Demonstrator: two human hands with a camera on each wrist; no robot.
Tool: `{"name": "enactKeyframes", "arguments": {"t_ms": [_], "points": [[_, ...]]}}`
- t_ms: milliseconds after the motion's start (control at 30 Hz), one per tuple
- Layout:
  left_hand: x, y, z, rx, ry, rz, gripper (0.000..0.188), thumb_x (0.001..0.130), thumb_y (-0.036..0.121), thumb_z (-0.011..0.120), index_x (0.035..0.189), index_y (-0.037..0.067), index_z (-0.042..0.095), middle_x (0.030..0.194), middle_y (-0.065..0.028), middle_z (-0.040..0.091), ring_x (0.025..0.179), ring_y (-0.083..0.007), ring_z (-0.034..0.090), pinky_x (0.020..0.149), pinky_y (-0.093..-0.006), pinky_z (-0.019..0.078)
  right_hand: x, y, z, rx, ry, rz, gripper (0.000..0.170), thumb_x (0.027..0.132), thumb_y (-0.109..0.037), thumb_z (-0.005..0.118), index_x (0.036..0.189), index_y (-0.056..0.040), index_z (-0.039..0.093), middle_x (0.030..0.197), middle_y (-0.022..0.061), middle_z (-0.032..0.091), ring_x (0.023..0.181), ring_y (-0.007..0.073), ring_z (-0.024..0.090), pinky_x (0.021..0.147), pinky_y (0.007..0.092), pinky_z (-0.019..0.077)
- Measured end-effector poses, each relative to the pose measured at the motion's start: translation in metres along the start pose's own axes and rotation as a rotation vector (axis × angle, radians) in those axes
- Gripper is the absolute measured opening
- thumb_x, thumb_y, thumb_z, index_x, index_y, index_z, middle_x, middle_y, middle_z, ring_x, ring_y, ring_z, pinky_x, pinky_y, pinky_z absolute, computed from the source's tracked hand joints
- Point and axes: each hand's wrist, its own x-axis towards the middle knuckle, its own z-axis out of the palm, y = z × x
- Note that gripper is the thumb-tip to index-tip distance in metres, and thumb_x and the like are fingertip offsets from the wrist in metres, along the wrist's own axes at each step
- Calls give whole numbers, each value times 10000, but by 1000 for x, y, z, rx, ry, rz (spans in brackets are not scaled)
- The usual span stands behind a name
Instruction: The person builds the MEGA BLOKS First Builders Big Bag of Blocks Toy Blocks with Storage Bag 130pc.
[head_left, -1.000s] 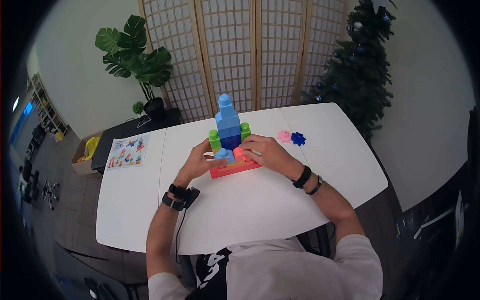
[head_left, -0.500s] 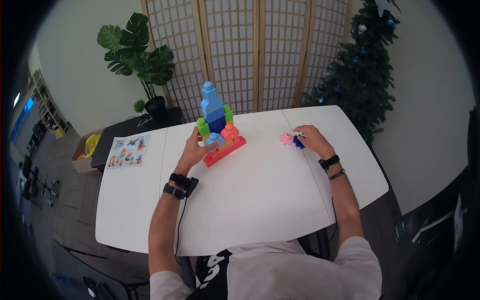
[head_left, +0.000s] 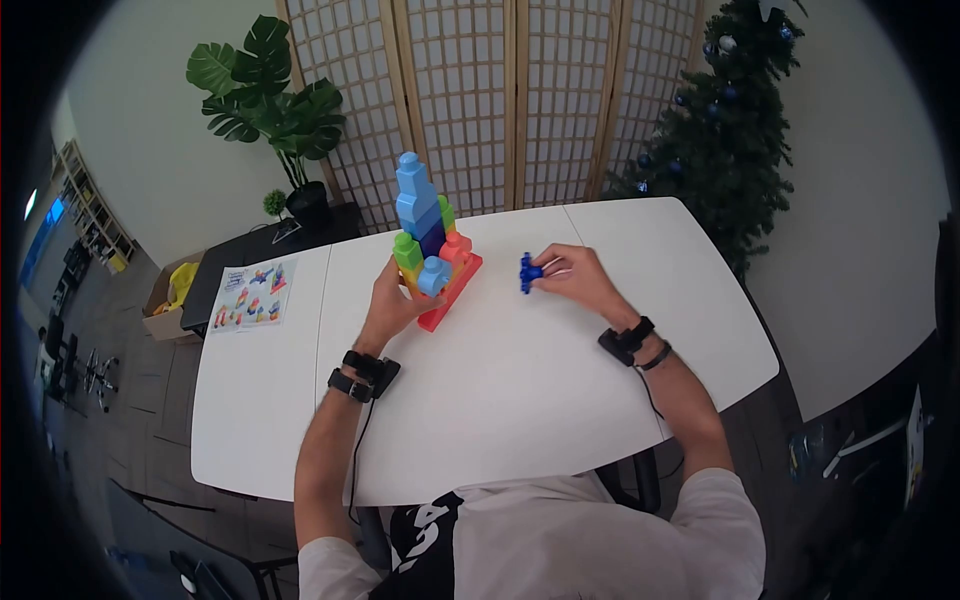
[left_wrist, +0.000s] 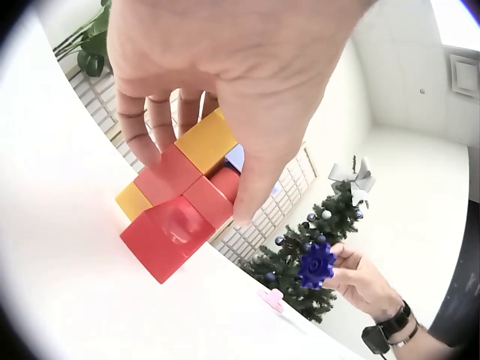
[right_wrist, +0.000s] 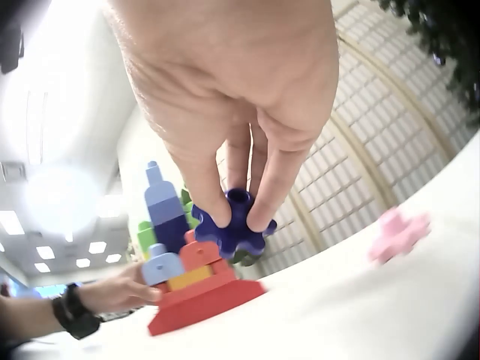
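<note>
A tower of toy building blocks (head_left: 419, 212) stands on a long red base (head_left: 456, 295), with light and dark blue blocks in the middle and green, yellow and coral ones lower down. My left hand (head_left: 392, 306) grips its near left side, thumb at the light blue rounded block (head_left: 434, 275) and fingers behind. To the right, my right hand (head_left: 583, 280) pinches a dark blue toy gear (head_left: 527, 272) by its hub, raised over the table with its toothed face toward the tower. A pink gear (right_wrist: 397, 234) lies on the table beyond the right hand.
A printed picture sheet (head_left: 252, 294) lies at the left of the white table (head_left: 480, 400). Behind the table stand a lattice screen (head_left: 455, 100), a potted plant (head_left: 290, 130) and a decorated tree (head_left: 720, 150). Cables run from both wrist cameras.
My right hand left the tower, took up the blue gear on the right and brought it leftward. The left hand shifted the tower left and turned it, its base now more slanted.
</note>
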Motion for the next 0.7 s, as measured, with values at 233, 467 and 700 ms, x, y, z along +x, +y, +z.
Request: {"name": "enactKeyframes", "arguments": {"t_ms": [233, 467, 700], "points": [[-9, 3, 20, 17, 64, 1, 784, 717, 151, 1020, 1367, 62, 591, 1237, -76, 716, 1089, -205, 709, 939, -356, 561, 10, -11, 79, 220, -56, -58, 227, 892, 23, 835, 1071, 49, 699, 1078, 94, 773, 983, 152, 765, 933, 318, 644], [-7, 0, 27, 72, 51, -42, 803, 712, 163, 1020, 1376, 35, 587, 1252, -89, 703, 1094, -217, 713, 930, -371, 576, 14, -16, 93, 161, 4, -84, 208, 903, 33, 818, 1072, 51, 699, 1106, 99, 750, 1010, 176, 774, 930, 319, 662], [-8, 2, 28, 147, 40, -37, 791, 715, 165, 1019, 1368, 27, 596, 1250, -93, 703, 1089, -216, 716, 918, -369, 581, 13, -15, 97, 104, 37, -142, 225, 893, 27, 827, 1066, 63, 687, 1091, 115, 724, 985, 215, 788, 893, 326, 670]]}}
